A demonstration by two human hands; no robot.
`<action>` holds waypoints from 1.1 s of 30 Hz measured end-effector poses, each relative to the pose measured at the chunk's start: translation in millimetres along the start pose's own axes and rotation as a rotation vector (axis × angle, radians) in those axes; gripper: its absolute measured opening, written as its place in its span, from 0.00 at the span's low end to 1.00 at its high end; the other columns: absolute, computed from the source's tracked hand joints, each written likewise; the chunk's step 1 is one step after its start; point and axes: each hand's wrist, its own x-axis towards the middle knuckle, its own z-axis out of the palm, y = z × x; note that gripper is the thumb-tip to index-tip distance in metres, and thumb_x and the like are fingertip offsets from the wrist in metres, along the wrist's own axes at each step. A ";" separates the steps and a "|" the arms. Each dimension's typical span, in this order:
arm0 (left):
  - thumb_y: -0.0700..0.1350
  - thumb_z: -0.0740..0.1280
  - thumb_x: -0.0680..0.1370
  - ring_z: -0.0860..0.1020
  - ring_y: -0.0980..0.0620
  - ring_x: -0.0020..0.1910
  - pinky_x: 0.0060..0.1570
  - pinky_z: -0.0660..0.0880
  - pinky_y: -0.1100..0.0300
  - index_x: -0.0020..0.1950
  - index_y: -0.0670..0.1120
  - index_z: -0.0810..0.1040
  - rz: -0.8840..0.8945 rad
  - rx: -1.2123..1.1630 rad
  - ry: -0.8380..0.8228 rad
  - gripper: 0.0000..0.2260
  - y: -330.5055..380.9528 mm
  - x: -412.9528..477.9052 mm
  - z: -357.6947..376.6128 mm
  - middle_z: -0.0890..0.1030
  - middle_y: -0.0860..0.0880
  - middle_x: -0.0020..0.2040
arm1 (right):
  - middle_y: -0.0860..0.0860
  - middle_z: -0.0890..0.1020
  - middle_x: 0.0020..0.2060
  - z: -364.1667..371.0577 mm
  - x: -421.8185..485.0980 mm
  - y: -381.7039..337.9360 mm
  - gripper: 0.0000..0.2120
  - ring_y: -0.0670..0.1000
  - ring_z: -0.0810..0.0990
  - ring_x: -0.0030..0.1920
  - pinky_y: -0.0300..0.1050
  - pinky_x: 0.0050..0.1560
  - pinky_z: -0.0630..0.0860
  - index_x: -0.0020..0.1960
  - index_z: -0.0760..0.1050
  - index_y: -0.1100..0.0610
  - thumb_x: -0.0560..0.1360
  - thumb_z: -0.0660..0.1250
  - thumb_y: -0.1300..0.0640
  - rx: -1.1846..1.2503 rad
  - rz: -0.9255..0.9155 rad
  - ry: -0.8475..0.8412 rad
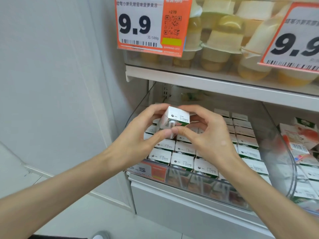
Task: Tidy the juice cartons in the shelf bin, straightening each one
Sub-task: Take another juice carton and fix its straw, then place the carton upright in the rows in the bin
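A small white juice carton (176,118) with a straw on its side is held tilted above the clear shelf bin (205,184). My left hand (138,135) grips it from the left, fingers over its top and thumb at its lower edge. My right hand (203,133) grips it from the right, thumb at the straw side and fingers curled behind. Below, rows of the same cartons (183,160) stand upright in the bin, white tops up. My hands hide some of the middle cartons.
A white shelf (224,87) sits just above the bin, carrying jelly cups (222,37) and orange price tags (148,25). A second bin (303,152) with other cartons stands to the right. A grey wall panel (60,83) closes the left side.
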 end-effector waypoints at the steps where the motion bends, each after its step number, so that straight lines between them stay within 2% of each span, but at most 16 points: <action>1: 0.48 0.71 0.82 0.73 0.56 0.75 0.76 0.70 0.53 0.79 0.52 0.68 0.008 0.078 0.003 0.26 -3.8 0.0 -1.8 0.77 0.58 0.72 | 0.38 0.87 0.50 1.4 0.8 -0.1 0.21 0.42 0.86 0.51 0.47 0.59 0.83 0.62 0.82 0.44 0.71 0.82 0.53 -0.017 0.008 0.001; 3: 0.44 0.72 0.82 0.71 0.56 0.76 0.77 0.69 0.49 0.81 0.54 0.66 -0.001 0.181 0.020 0.29 -10.3 1.0 -4.5 0.75 0.58 0.74 | 0.38 0.87 0.49 5.0 1.4 0.0 0.22 0.41 0.86 0.50 0.45 0.58 0.82 0.62 0.82 0.44 0.70 0.82 0.53 -0.064 0.004 0.000; 5: 0.45 0.73 0.81 0.71 0.57 0.76 0.77 0.69 0.49 0.82 0.55 0.65 -0.007 0.229 0.027 0.31 -12.7 2.4 -4.4 0.74 0.59 0.75 | 0.38 0.87 0.49 8.7 2.4 0.3 0.23 0.41 0.85 0.50 0.45 0.58 0.83 0.63 0.82 0.45 0.70 0.83 0.52 -0.095 -0.004 0.002; 10: 0.47 0.73 0.81 0.71 0.60 0.76 0.77 0.70 0.49 0.82 0.61 0.63 -0.058 0.181 0.028 0.32 -12.6 5.4 -1.0 0.72 0.62 0.77 | 0.43 0.86 0.46 6.0 9.7 2.5 0.24 0.44 0.86 0.47 0.45 0.56 0.84 0.58 0.82 0.44 0.65 0.86 0.51 -0.023 0.071 0.070; 14: 0.46 0.73 0.82 0.72 0.57 0.76 0.77 0.69 0.48 0.82 0.58 0.63 -0.066 0.184 0.039 0.32 -18.2 7.8 -0.2 0.74 0.58 0.76 | 0.42 0.87 0.46 3.7 13.0 5.3 0.22 0.42 0.85 0.48 0.44 0.56 0.83 0.60 0.82 0.44 0.68 0.85 0.50 -0.084 0.082 0.037; 17: 0.40 0.72 0.82 0.75 0.58 0.73 0.76 0.71 0.49 0.81 0.56 0.63 -0.098 0.178 0.045 0.32 -20.6 8.4 1.2 0.77 0.57 0.72 | 0.39 0.84 0.46 6.9 12.6 8.5 0.19 0.37 0.82 0.49 0.34 0.56 0.79 0.64 0.82 0.45 0.74 0.80 0.49 -0.217 0.086 -0.053; 19: 0.37 0.70 0.82 0.76 0.59 0.72 0.75 0.72 0.50 0.82 0.57 0.63 -0.130 0.182 0.040 0.32 -20.8 8.0 1.0 0.78 0.58 0.70 | 0.36 0.82 0.48 8.5 10.9 11.6 0.19 0.33 0.79 0.47 0.23 0.52 0.73 0.67 0.81 0.46 0.77 0.77 0.48 -0.315 0.089 -0.111; 20: 0.37 0.70 0.81 0.76 0.58 0.72 0.76 0.71 0.50 0.82 0.57 0.62 -0.134 0.196 0.035 0.33 -21.4 8.1 1.0 0.78 0.57 0.70 | 0.36 0.81 0.51 8.8 9.7 12.9 0.19 0.34 0.77 0.48 0.21 0.50 0.70 0.67 0.81 0.47 0.78 0.76 0.47 -0.368 0.083 -0.148; 21: 0.38 0.70 0.81 0.75 0.58 0.73 0.76 0.70 0.50 0.82 0.57 0.62 -0.130 0.224 0.024 0.34 -22.2 7.9 1.4 0.77 0.57 0.71 | 0.38 0.79 0.55 9.4 8.9 15.0 0.18 0.36 0.76 0.52 0.24 0.50 0.69 0.68 0.81 0.47 0.79 0.74 0.46 -0.432 0.068 -0.183; 23: 0.40 0.71 0.81 0.73 0.57 0.75 0.77 0.69 0.50 0.82 0.58 0.62 -0.119 0.310 -0.014 0.34 -23.5 7.6 3.4 0.76 0.57 0.73 | 0.43 0.76 0.60 9.6 9.2 20.0 0.17 0.43 0.72 0.62 0.37 0.56 0.66 0.68 0.81 0.46 0.81 0.71 0.44 -0.520 0.065 -0.240; 26: 0.43 0.70 0.82 0.73 0.56 0.73 0.74 0.70 0.55 0.82 0.59 0.63 -0.140 0.422 -0.074 0.31 -22.5 7.6 5.8 0.76 0.58 0.72 | 0.45 0.77 0.61 4.7 12.0 25.5 0.15 0.50 0.72 0.67 0.47 0.62 0.69 0.67 0.82 0.45 0.83 0.68 0.45 -0.509 0.090 -0.303; 28: 0.44 0.69 0.83 0.73 0.56 0.73 0.73 0.70 0.55 0.81 0.60 0.64 -0.149 0.442 -0.094 0.29 -21.7 8.1 5.7 0.76 0.58 0.71 | 0.43 0.79 0.63 -3.9 13.9 24.7 0.17 0.49 0.75 0.68 0.46 0.67 0.71 0.68 0.81 0.44 0.81 0.70 0.43 -0.515 0.089 -0.342; 30: 0.46 0.70 0.82 0.72 0.56 0.73 0.73 0.69 0.53 0.81 0.61 0.65 -0.156 0.433 -0.102 0.29 -20.8 9.2 5.3 0.76 0.59 0.70 | 0.42 0.80 0.64 -18.5 15.3 22.1 0.18 0.45 0.78 0.67 0.38 0.65 0.70 0.66 0.82 0.44 0.77 0.74 0.43 -0.539 0.116 -0.351; 33: 0.49 0.71 0.82 0.71 0.57 0.73 0.74 0.68 0.54 0.81 0.61 0.65 -0.165 0.418 -0.108 0.29 -21.5 8.9 5.5 0.76 0.60 0.70 | 0.43 0.81 0.61 -37.3 15.7 24.5 0.14 0.44 0.80 0.63 0.42 0.65 0.76 0.59 0.83 0.43 0.75 0.76 0.41 -0.563 0.161 -0.354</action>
